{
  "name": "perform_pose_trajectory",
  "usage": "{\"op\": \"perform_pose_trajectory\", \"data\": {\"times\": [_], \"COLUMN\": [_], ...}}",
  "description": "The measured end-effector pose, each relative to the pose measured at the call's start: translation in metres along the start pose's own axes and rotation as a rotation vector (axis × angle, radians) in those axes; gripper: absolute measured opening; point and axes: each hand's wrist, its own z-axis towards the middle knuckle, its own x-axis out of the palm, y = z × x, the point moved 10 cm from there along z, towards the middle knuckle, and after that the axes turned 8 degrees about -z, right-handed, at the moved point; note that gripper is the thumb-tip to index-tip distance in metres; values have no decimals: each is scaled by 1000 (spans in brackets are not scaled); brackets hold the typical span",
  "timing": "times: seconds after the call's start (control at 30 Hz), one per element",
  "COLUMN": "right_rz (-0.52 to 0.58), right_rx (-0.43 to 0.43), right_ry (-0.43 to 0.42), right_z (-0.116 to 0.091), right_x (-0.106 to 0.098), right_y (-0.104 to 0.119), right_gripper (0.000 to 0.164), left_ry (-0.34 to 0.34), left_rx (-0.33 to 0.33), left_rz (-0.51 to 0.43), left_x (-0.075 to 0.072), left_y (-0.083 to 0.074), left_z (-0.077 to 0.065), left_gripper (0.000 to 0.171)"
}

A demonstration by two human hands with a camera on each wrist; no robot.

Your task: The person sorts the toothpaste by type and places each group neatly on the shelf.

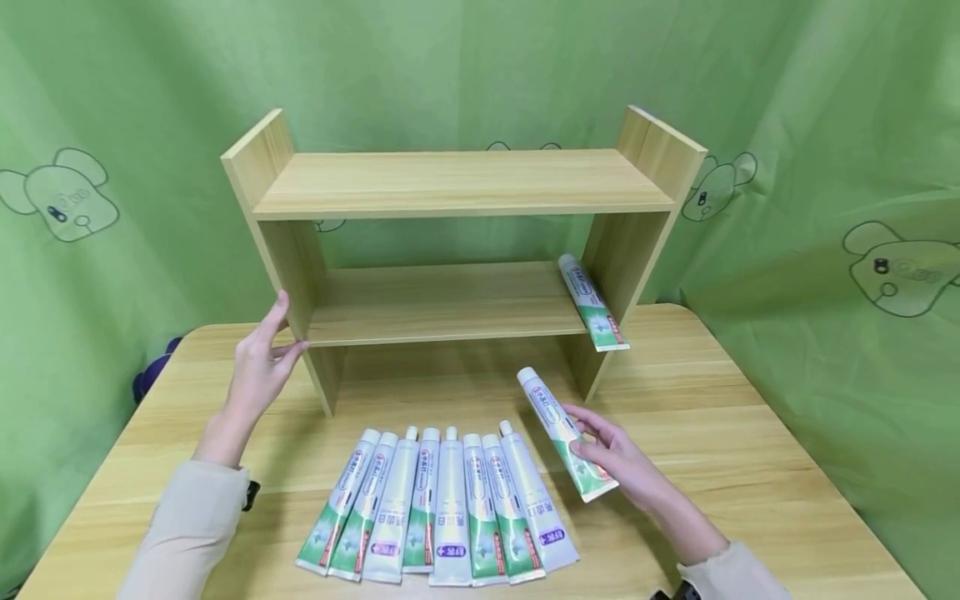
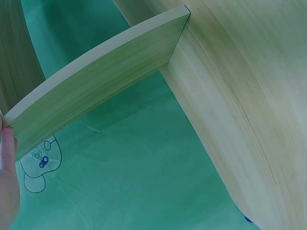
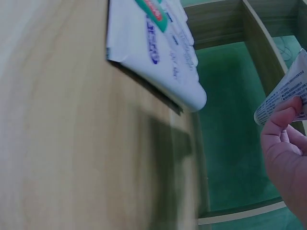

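Observation:
Several toothpaste tubes (image 1: 450, 517) lie side by side on the table, some white and green, others white with purple. My right hand (image 1: 615, 458) pinches a white and green toothpaste tube (image 1: 558, 429) by its lower half, cap pointing up and away, above the table. In the right wrist view, fingers (image 3: 280, 120) hold that tube's printed side. Another green and white tube (image 1: 592, 304) lies at the right end of the middle shelf, its flat end past the front edge. My left hand (image 1: 258, 358) touches the wooden rack's left side panel (image 1: 279, 258) with fairly straight fingers.
The two-tier wooden rack (image 1: 465, 208) stands toward the back of the wooden table (image 1: 720, 433). A green curtain (image 1: 420, 67) with printed cartoon heads hangs behind. Something purple (image 1: 153, 367) shows past the table's left edge.

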Motion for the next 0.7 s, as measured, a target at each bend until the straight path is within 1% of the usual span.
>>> {"op": "perform_pose_trajectory", "data": {"times": [0.17, 0.3, 0.5, 0.7], "right_rz": [109, 157, 180, 197], "right_rx": [-56, -94, -136, -206], "right_ry": [24, 30, 32, 23], "right_z": [-1, -2, -3, -3], "right_x": [-4, -9, -14, -16], "right_y": [9, 17, 27, 41], "right_gripper": [50, 51, 53, 56], "left_ry": [7, 5, 7, 5], "left_rx": [-5, -1, 2, -1], "left_rz": [1, 4, 9, 26], "left_x": [1, 0, 0, 0], "left_y": [0, -1, 0, 1], "left_z": [1, 0, 0, -1], "left_gripper": [88, 90, 90, 90]}}
